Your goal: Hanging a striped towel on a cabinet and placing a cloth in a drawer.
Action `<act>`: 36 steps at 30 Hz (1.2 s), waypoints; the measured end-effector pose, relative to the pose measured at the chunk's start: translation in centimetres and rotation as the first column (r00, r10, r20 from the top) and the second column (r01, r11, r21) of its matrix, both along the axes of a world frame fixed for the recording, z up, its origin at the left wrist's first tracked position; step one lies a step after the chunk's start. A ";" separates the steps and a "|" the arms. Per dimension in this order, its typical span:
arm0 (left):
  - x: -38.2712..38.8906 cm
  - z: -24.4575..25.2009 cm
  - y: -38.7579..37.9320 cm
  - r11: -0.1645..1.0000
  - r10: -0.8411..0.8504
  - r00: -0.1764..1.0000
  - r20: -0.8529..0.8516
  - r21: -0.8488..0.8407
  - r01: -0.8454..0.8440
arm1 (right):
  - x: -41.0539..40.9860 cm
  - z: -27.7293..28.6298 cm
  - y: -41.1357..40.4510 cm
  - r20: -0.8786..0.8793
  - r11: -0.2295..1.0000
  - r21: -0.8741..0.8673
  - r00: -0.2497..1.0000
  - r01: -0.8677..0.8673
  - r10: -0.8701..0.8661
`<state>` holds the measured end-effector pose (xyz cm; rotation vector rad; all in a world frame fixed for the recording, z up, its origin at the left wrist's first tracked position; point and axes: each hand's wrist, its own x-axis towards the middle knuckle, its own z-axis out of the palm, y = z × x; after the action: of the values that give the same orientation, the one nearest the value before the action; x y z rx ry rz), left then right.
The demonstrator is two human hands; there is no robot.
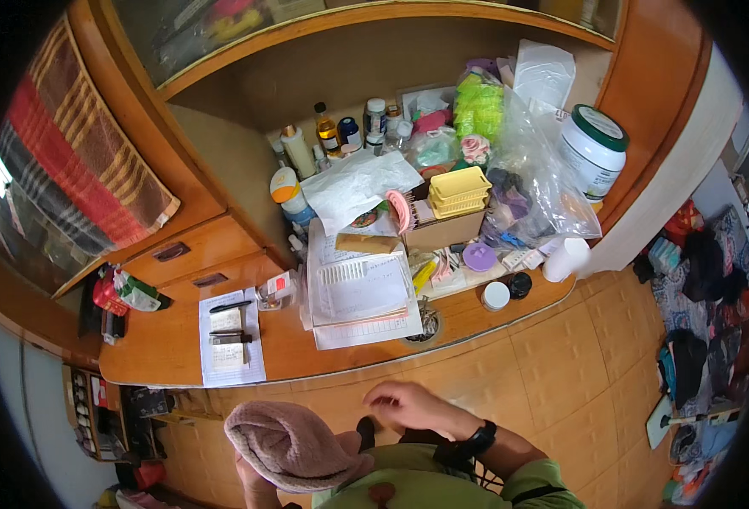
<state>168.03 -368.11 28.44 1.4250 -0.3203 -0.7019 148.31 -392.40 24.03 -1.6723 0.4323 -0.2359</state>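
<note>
A folded pink towel (292, 439) lies over my left hand (249, 476), which grips it from beneath at the lower left. Most of that hand is hidden by the cloth. To its right my right hand (407, 403) hangs in front of my green shirt, slightly blurred. Its fingers are loosely curled with a gap to the thumb, and I see nothing in them. A black watch (479, 439) is on the right wrist. Before me, beyond both hands, is a wooden counter (158, 343) bearing papers (362, 286) and a white comb (343, 271).
A notepad sheet with pens (228, 337) lies near the counter's front edge. Bottles (327, 130), a cardboard box (444, 230), a plastic bag (540, 184) and a green-lidded tub (594, 149) crowd the alcove. A striped towel (88, 153) hangs left. Clothes (708, 286) are heaped at right.
</note>
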 end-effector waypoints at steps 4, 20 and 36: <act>-0.8 0.2 -0.4 0.994 -0.003 0.999 -0.035 -0.110 -0.001 | -1.1 0.1 -4.6 0.040 0.943 -0.284 0.985 0.174 -0.170; 4.9 -1.3 -7.2 0.993 0.086 0.994 -0.067 -0.070 -0.091 | 12.2 1.9 -16.5 0.120 0.353 -0.897 0.917 0.265 -0.381; 10.1 -5.6 -9.9 0.993 -0.111 0.984 -0.137 0.033 0.117 | 14.3 0.8 -20.3 -0.295 0.618 -0.786 0.879 -0.001 -0.374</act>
<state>178.09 -378.01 22.83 1.3982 -0.2841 -0.8990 162.65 -412.72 24.79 -2.5629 0.9596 -0.2161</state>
